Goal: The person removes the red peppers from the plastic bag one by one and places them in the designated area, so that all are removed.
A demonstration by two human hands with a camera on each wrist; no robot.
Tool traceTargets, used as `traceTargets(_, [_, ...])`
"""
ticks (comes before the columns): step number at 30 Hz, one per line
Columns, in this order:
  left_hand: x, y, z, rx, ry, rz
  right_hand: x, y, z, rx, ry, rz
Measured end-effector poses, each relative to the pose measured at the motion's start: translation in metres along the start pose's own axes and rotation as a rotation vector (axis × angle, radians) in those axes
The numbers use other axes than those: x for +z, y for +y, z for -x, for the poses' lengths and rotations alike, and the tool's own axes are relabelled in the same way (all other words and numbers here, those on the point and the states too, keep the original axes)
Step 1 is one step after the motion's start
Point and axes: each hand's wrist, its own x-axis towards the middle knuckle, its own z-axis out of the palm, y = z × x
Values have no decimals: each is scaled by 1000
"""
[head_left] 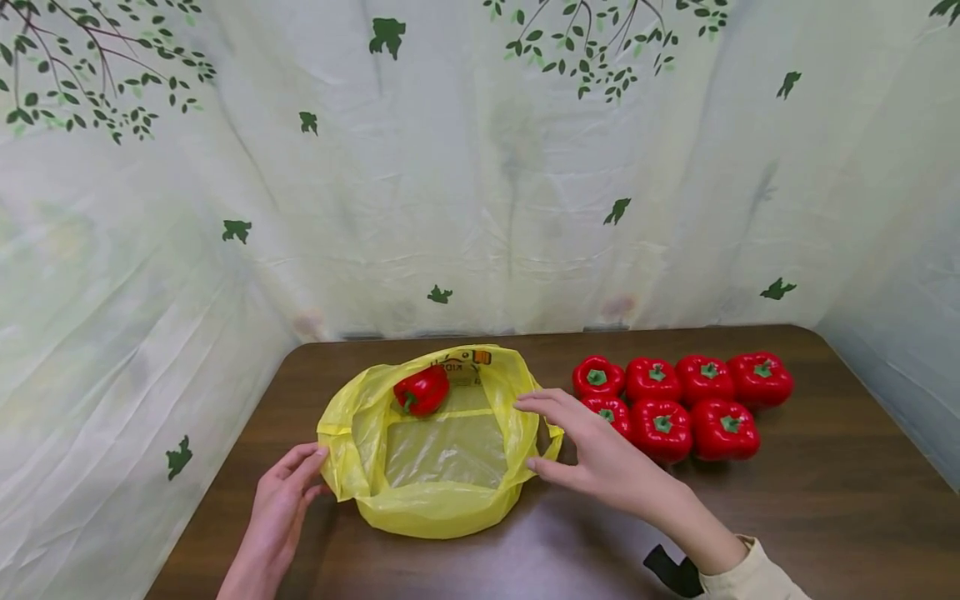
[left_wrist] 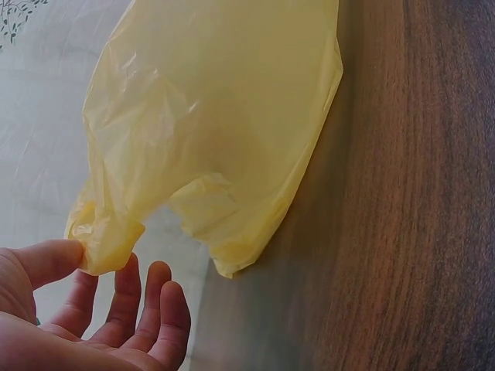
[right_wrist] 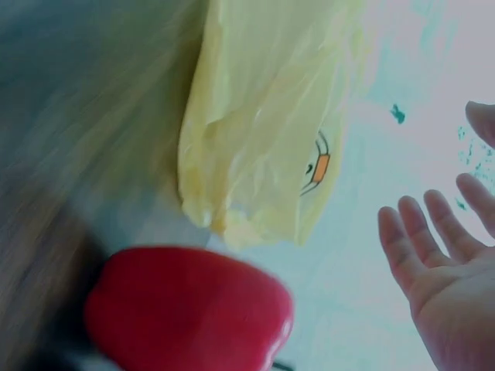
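A yellow plastic bag [head_left: 431, 508] stands on the table with its mouth spread wide. Inside it, against the left back wall, lies one red bell pepper [head_left: 422, 391] with a green stem. At the bag's left side, my left hand [head_left: 281, 500] pinches a handle loop between thumb and forefinger; the left wrist view shows the other fingers loosely bent below. My right hand [head_left: 600, 454] hovers by the bag's right rim, fingers spread and holding nothing. More bell peppers [head_left: 662, 431] sit in two rows just beyond it, partly hidden by the hand.
The brown wooden table [head_left: 825, 517] ends at a pale curtain [head_left: 465, 208] printed with leaves, which hangs behind and at both sides. A black strap-like piece [head_left: 672, 572] shows beside the right sleeve [head_left: 757, 575].
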Motion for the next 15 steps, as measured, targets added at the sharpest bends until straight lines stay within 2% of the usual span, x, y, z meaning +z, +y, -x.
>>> traceTargets(10, [2, 5, 0, -3, 4, 4, 15, -10, -34, 92, -120, 1])
traceTargets(15, [1, 6, 0, -7, 8, 8, 19, -13, -51, 73, -176, -11])
